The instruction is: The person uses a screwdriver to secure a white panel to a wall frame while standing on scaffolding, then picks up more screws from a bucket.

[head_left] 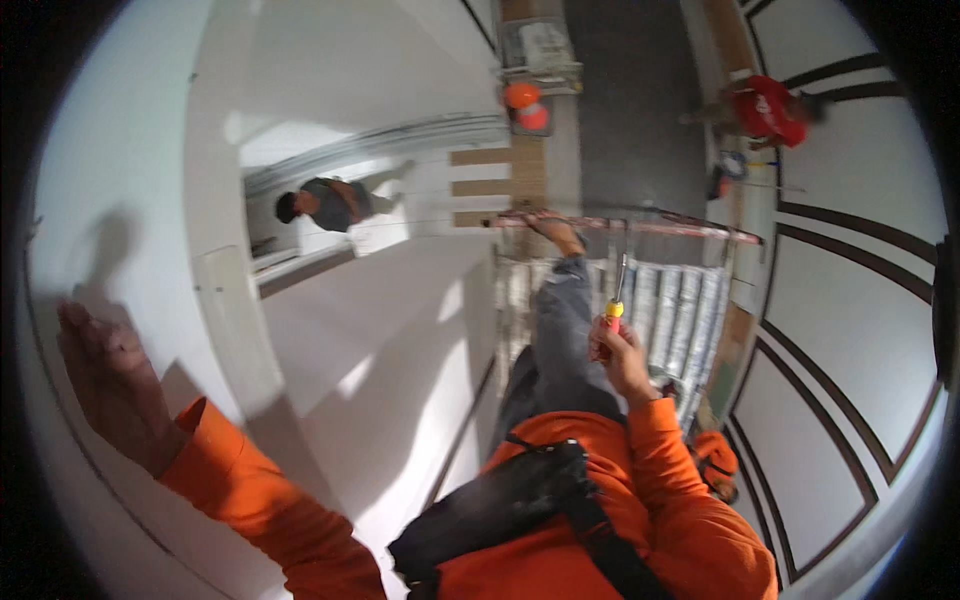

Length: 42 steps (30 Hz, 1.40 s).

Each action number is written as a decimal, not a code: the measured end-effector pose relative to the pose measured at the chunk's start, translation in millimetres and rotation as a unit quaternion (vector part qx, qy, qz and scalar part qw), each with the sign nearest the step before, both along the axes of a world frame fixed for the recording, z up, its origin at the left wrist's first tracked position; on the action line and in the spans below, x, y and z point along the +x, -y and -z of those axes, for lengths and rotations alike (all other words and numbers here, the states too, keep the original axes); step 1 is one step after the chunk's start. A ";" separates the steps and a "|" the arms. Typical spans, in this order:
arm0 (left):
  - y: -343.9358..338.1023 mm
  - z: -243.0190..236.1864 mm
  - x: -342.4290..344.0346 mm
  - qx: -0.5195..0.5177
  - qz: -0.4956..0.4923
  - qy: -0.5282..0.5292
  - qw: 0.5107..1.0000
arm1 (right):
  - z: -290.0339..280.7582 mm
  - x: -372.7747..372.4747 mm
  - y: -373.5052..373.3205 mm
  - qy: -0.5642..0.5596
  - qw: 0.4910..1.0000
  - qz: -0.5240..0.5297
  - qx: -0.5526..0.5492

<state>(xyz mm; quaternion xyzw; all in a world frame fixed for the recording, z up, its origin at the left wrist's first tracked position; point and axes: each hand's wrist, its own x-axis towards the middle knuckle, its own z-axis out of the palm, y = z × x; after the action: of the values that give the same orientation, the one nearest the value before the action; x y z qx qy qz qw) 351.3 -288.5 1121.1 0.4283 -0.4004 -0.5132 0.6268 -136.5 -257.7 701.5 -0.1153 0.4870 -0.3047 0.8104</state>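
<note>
My right hand is closed around the red and yellow handle of a screwdriver. Its thin metal shaft points away from me, in front of my body. My left hand is raised far out to the left, against or very close to the white wall. Its fingers are stretched out side by side, and nothing shows in them. A shadow of the hand falls on the wall. Whether the palm touches the surface, I cannot tell.
My bare foot rests by a reddish bar, above a ribbed silvery platform. Below are a person in grey, another in red and one in orange. A black bag hangs across my front.
</note>
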 end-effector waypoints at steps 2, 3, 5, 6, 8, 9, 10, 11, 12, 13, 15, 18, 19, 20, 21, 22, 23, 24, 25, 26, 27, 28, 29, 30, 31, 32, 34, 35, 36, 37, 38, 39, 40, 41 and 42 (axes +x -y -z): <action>-15.8 27.9 -32.7 0.083 0.093 -0.135 0.983 | 10.5 -29.8 -26.1 -0.073 0.994 0.070 0.034; -29.9 53.8 -60.6 0.118 -0.095 0.092 0.984 | 16.1 -45.7 -35.3 -0.084 0.994 0.068 0.034; -23.3 108.9 -61.1 0.233 -0.223 0.296 0.899 | 29.6 -61.4 -25.3 -0.207 0.969 0.101 0.085; -39.1 126.5 -68.2 0.322 -0.193 0.290 0.881 | 40.7 -77.7 -28.0 -0.203 0.970 0.108 0.075; -74.6 161.6 -90.9 0.385 -0.230 0.283 0.848 | 24.4 -77.0 -14.7 -0.228 0.969 0.061 0.075; -92.1 186.9 -108.1 0.444 -0.238 0.261 0.823 | 17.5 -76.3 -8.5 -0.258 0.962 0.030 0.079; -108.7 208.3 -122.4 0.504 -0.246 0.242 0.792 | 10.1 -69.1 -1.3 -0.250 0.966 -0.003 0.066; -130.5 230.3 -134.0 0.444 -0.137 0.283 0.840 | 10.2 -65.8 2.6 -0.245 0.967 -0.021 0.068; -170.1 271.3 -133.9 0.513 -0.134 0.239 0.814 | 11.7 -62.2 7.9 -0.241 0.967 -0.066 0.041; -192.4 298.7 -151.5 0.553 -0.076 0.282 0.780 | 14.0 -57.9 11.7 -0.239 0.965 -0.108 0.016; -266.6 362.9 -202.8 0.552 -0.153 0.186 0.798 | 3.9 -46.3 23.5 -0.221 0.961 -0.165 0.020; -359.6 433.2 -282.2 0.656 -0.109 0.220 0.713 | 22.4 -86.1 27.4 -0.252 0.928 -0.273 0.021; -397.6 450.4 -314.9 0.701 -0.156 0.153 0.679 | 26.1 -97.0 31.9 -0.249 0.919 -0.303 0.025; -425.4 453.8 -353.2 0.742 -0.193 0.078 0.637 | 24.4 -112.1 33.9 -0.288 0.909 -0.300 0.018; -436.5 453.1 -389.9 0.755 -0.207 0.051 0.621 | 25.9 -127.7 40.2 -0.325 0.897 -0.301 0.002; -436.7 455.5 -426.1 0.742 -0.236 -0.018 0.627 | 41.7 -160.4 43.9 -0.377 0.868 -0.323 -0.013; -436.2 457.2 -461.8 0.725 -0.272 -0.085 0.627 | 48.5 -189.1 55.9 -0.381 0.853 -0.357 -0.014; -431.7 461.5 -495.9 0.722 -0.263 -0.155 0.621 | 52.6 -211.5 70.8 -0.393 0.849 -0.353 0.011; -420.1 464.6 -531.2 0.727 -0.271 -0.190 0.601 | 52.5 -225.7 81.3 -0.407 0.843 -0.349 0.035; -399.6 468.2 -563.5 0.729 -0.278 -0.226 0.583 | 45.1 -233.0 93.4 -0.455 0.809 -0.369 0.048; -365.9 467.1 -583.3 0.739 -0.261 -0.289 0.550 | 46.1 -253.4 104.0 -0.463 0.791 -0.399 0.037; -346.8 471.5 -607.9 0.777 -0.199 -0.251 0.541 | 50.3 -285.6 119.8 -0.485 0.748 -0.454 0.008; -333.9 477.4 -639.3 0.770 -0.220 -0.286 0.527 | 51.3 -306.7 137.0 -0.499 0.701 -0.509 -0.022; -322.3 488.2 -673.1 0.707 -0.305 -0.319 0.553 | 47.6 -310.1 155.5 -0.495 0.674 -0.549 -0.010; -310.0 494.7 -699.8 0.637 -0.388 -0.341 0.572 | 41.7 -312.7 175.3 -0.493 0.646 -0.583 0.001; -293.6 486.5 -702.5 0.626 -0.407 -0.368 0.554 | 38.6 -322.3 195.8 -0.467 0.648 -0.601 0.033; -270.0 457.4 -670.9 0.586 -0.386 -0.500 0.507 | 35.2 -300.5 213.7 -0.517 0.574 -0.635 0.017; -272.9 458.9 -688.0 0.570 -0.412 -0.519 0.485 | 38.5 -279.8 218.7 -0.516 0.556 -0.652 0.009; -272.2 466.6 -709.3 0.572 -0.408 -0.504 0.502 | 45.1 -253.1 223.4 -0.510 0.529 -0.678 -0.009; -269.9 473.1 -727.3 0.574 -0.400 -0.489 0.521 | 50.2 -225.2 225.4 -0.491 0.539 -0.684 -0.016; -270.5 465.0 -735.8 0.598 -0.407 -0.478 0.499 | 57.2 -195.5 220.0 -0.452 0.560 -0.694 -0.017; -264.4 464.4 -744.9 0.581 -0.428 -0.498 0.481 | 60.7 -161.2 213.8 -0.462 0.528 -0.711 -0.046; -261.6 465.4 -747.9 0.586 -0.431 -0.500 0.470 | 65.7 -130.4 205.7 -0.446 0.517 -0.725 -0.093; -260.0 463.8 -749.3 0.593 -0.433 -0.502 0.457 | 70.7 -101.6 194.7 -0.427 0.506 -0.737 -0.137; -259.9 461.1 -745.3 0.576 -0.449 -0.519 0.444 | 73.4 -69.8 176.3 -0.420 0.484 -0.752 -0.151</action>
<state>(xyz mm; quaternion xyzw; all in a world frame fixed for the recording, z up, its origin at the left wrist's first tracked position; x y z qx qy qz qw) -394.0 -28.5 660.1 0.4652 0.6351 -0.3997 0.4696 -206.3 -434.1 628.2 -0.6730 0.4436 0.4367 0.3995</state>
